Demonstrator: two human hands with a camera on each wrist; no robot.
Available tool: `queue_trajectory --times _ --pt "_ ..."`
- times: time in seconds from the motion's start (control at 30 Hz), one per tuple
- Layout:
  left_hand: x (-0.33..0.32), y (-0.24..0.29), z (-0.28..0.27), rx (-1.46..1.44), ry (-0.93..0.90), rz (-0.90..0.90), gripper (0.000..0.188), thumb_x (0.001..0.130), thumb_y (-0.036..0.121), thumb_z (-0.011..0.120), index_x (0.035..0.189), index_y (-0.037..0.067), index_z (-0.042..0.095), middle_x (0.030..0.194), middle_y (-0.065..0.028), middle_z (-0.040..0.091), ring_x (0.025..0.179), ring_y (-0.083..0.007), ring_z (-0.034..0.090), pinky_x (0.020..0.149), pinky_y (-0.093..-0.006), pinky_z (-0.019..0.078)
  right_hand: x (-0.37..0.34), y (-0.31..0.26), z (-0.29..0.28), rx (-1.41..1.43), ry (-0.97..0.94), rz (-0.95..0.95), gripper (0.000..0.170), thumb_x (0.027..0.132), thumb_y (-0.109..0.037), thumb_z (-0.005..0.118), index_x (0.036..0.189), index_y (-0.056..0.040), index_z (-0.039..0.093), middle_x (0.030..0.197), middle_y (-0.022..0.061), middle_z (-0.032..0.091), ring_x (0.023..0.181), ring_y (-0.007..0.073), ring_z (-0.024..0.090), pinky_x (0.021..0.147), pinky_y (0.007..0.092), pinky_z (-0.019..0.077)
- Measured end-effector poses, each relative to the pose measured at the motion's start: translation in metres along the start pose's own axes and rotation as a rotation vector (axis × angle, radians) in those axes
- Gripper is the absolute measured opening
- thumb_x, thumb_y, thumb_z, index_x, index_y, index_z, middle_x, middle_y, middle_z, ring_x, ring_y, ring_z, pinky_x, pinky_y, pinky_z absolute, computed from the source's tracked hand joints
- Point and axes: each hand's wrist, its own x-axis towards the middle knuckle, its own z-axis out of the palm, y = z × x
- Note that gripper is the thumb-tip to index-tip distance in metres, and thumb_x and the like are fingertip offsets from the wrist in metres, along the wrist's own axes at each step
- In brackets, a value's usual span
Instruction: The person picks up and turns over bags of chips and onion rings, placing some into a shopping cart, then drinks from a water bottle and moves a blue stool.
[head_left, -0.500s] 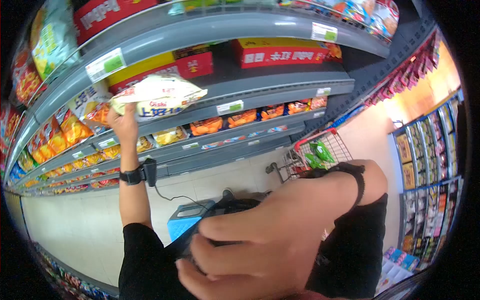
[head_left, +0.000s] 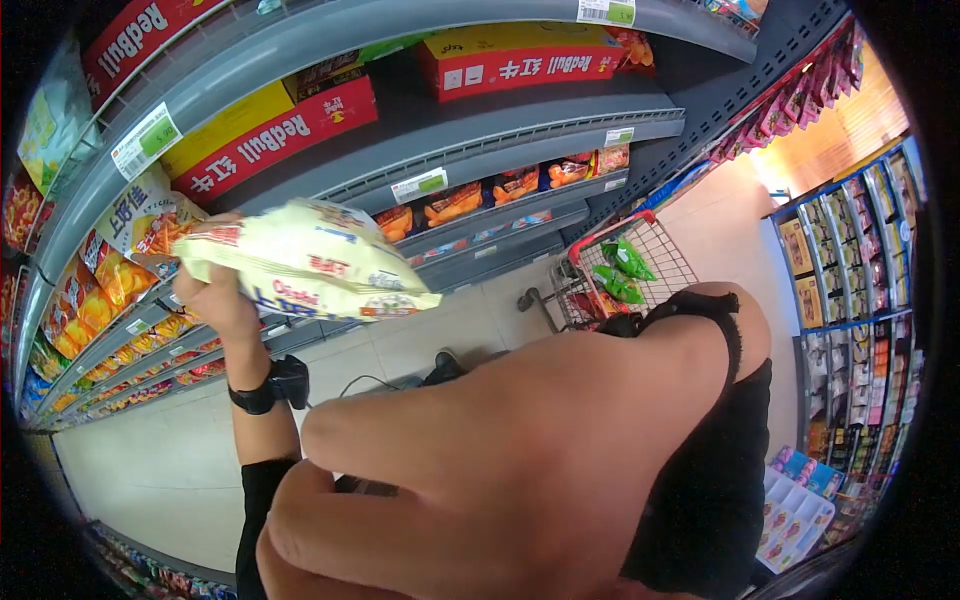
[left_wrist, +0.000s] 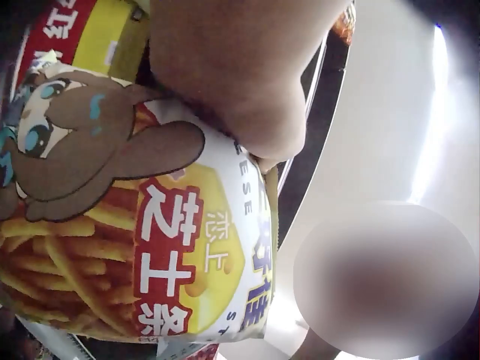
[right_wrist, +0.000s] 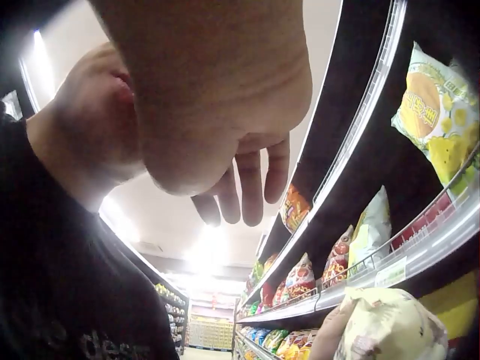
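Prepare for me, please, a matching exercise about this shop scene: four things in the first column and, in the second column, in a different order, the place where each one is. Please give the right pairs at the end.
Things
1. Pale yellow snack bag
2. Black strap
3. Green packages
4. Red Bull boxes

Places
A. Around the left wrist
B. On the shelf
C. In the grip of the left hand
D. Inside the shopping cart

Right pairs: 1-C, 2-A, 3-D, 4-B.
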Motion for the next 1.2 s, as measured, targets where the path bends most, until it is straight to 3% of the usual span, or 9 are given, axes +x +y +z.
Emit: queue_trajectory --times 0.17,0.27,0.33,0.4,0.53,0.67,0.87,1.03,1.2 --pt "-0.029 0.002 0.029 -0.058 -0.209 -0.122 0.028 0.087 0.025 0.062 0.085 -0.003 0.065 0.088 -0.0123 0.066 0.08 -0.0181 0.062 0.072 -0.0303 0.0495 -0.01 -0.001 0.0 0.077 -0.361 -0.117 0.013 0.069 -0.017 0.06 0.069 -0.0058 0.053 0.067 0.0023 0.043 0.056 0.0139 0.043 0.051 0.0253 0.0369" --pt "-0.058 -0.018 0.038 -0.118 -0.244 -0.24 0.027 0.085 0.024 0.066 0.086 -0.003 0.069 0.087 -0.011 0.068 0.076 -0.0156 0.064 0.068 -0.028 0.0506 0.011 0.012 -0.019 0.046 -0.681 -0.366 0.032 0.08 -0.033 0.06 0.089 -0.0034 0.066 0.085 0.0077 0.061 0.069 0.0178 0.057 0.061 0.0281 0.0458" --pt "-0.069 -0.01 0.049 -0.13 -0.26 -0.37 0.02 0.084 0.014 0.06 0.087 -0.004 0.069 0.085 -0.0094 0.068 0.072 -0.0139 0.062 0.065 -0.0273 0.0504 -0.011 0.004 0.005 -0.028 -0.362 -0.313 0.02 0.073 -0.021 0.06 0.078 -0.0016 0.06 0.074 0.0049 0.052 0.061 0.0156 0.049 0.054 0.0261 0.04" --pt "-0.084 -0.02 0.057 -0.179 -0.284 -0.446 0.02 0.085 0.013 0.06 0.089 -0.004 0.069 0.085 -0.0094 0.069 0.073 -0.0136 0.064 0.065 -0.0267 0.0513 -0.021 -0.001 0.008 -0.049 -0.269 -0.253 0.017 0.07 -0.015 0.06 0.074 0.001 0.058 0.071 0.0045 0.049 0.06 0.0151 0.046 0.052 0.0251 0.0387" --pt "-0.1 -0.025 0.052 -0.197 -0.321 -0.496 0.019 0.087 0.012 0.06 0.093 -0.004 0.069 0.087 -0.0096 0.069 0.074 -0.0127 0.065 0.065 -0.026 0.0513 -0.014 0.001 -0.001 -0.032 -0.326 -0.242 0.023 0.07 -0.015 0.061 0.081 0.0049 0.061 0.076 0.0084 0.055 0.063 0.0175 0.052 0.054 0.0256 0.0436" --pt "-0.118 -0.037 0.052 -0.198 -0.33 -0.597 0.019 0.088 0.01 0.057 0.093 -0.004 0.069 0.088 -0.0105 0.069 0.075 -0.0139 0.065 0.065 -0.0258 0.0515 0.017 0.002 -0.026 0.109 -0.655 -0.125 0.029 0.085 -0.038 0.059 0.091 -0.0118 0.069 0.085 0.0038 0.062 0.066 0.0148 0.057 0.06 0.0264 0.0462" --pt "-0.115 -0.031 0.054 -0.214 -0.38 -0.52 0.019 0.088 0.012 0.06 0.097 -0.003 0.068 0.09 -0.01 0.069 0.074 -0.0127 0.065 0.064 -0.0256 0.0516 -0.001 0.014 -0.025 0.15 -0.467 -0.061 0.031 0.061 -0.014 0.061 0.085 0.0049 0.062 0.076 0.0124 0.057 0.059 0.0211 0.055 0.047 0.028 0.0447" --pt "-0.118 -0.031 0.056 -0.164 -0.424 -0.56 0.019 0.087 0.01 0.059 0.097 -0.004 0.068 0.091 -0.011 0.069 0.074 -0.0141 0.066 0.065 -0.0259 0.0516 0.031 -0.025 -0.021 -0.109 -0.616 0.485 0.027 0.085 -0.036 0.061 0.08 -0.0107 0.068 0.076 0.0031 0.063 0.065 0.0126 0.06 0.049 0.0218 0.0453" --pt "-0.12 -0.036 0.056 -0.171 -0.386 -0.542 0.016 0.086 0.008 0.059 0.093 -0.004 0.069 0.089 -0.0114 0.068 0.075 -0.0144 0.065 0.065 -0.0263 0.0513 0.016 0.001 -0.01 0.156 -0.574 0.295 0.023 0.084 -0.024 0.06 0.076 -0.0026 0.065 0.074 0.0055 0.061 0.063 0.0129 0.058 0.048 0.0213 0.0465"
